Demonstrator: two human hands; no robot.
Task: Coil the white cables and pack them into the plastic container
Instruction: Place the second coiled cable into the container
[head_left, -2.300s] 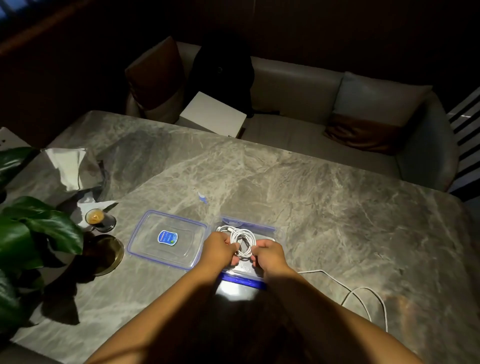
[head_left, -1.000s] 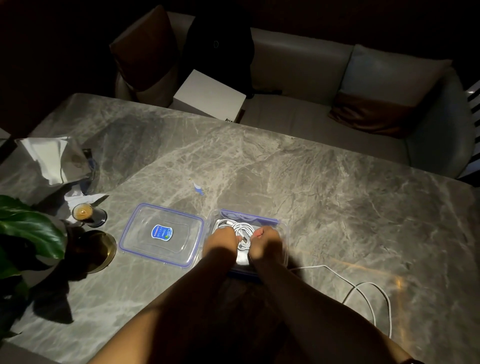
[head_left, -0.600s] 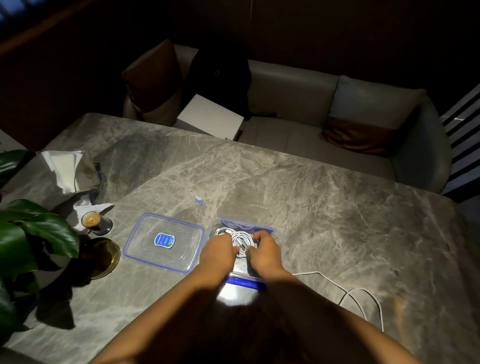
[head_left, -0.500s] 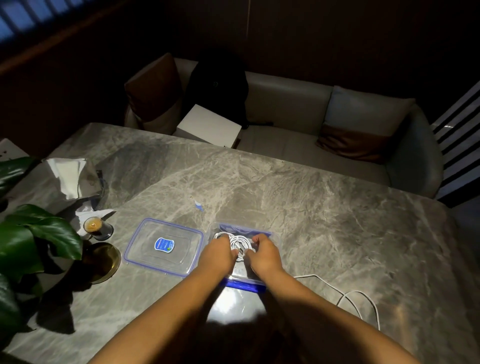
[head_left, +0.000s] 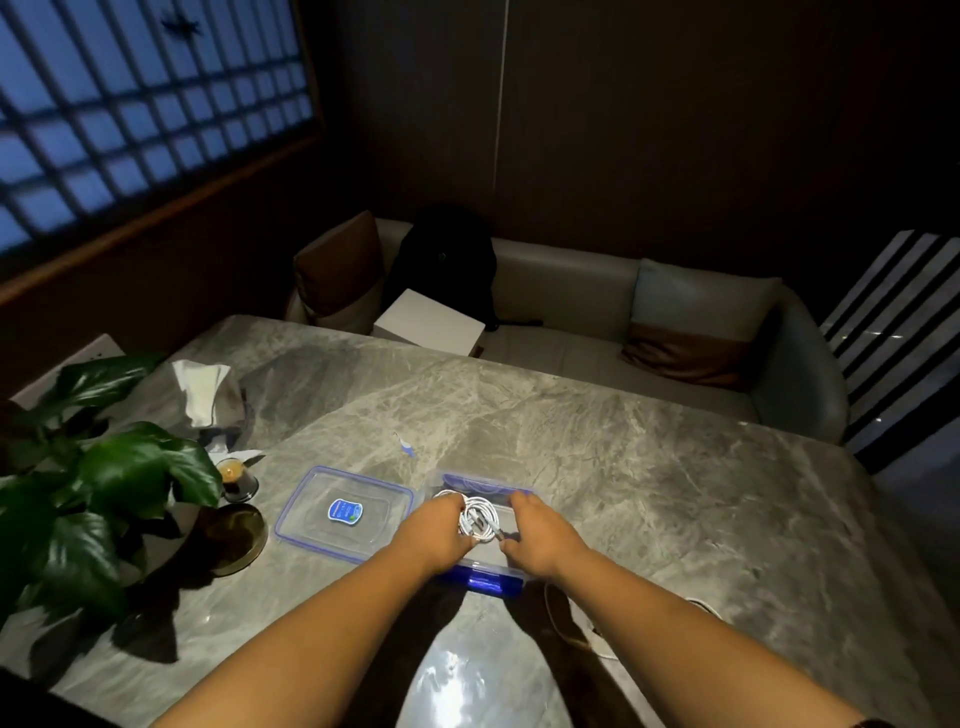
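Observation:
A clear plastic container (head_left: 488, 480) with blue trim stands on the marble table in front of me. Inside it lies a coiled white cable (head_left: 480, 517). My left hand (head_left: 439, 530) grips the coil's left side, and my right hand (head_left: 540, 535) holds its right side, fingers curled down into the container. A second white cable (head_left: 605, 652) lies loose on the table to the right, mostly hidden under my right forearm.
The container's lid (head_left: 345, 512) lies flat just left of it. Further left are a small cup (head_left: 238, 478), a dark round dish (head_left: 234, 530), a leafy plant (head_left: 104, 493) and a tissue box (head_left: 208, 395). A sofa (head_left: 571, 312) runs behind the table.
The camera has tilted up, so the table and hands sit lower in view. Both hands stay on the coil in the container and have spread slightly apart.

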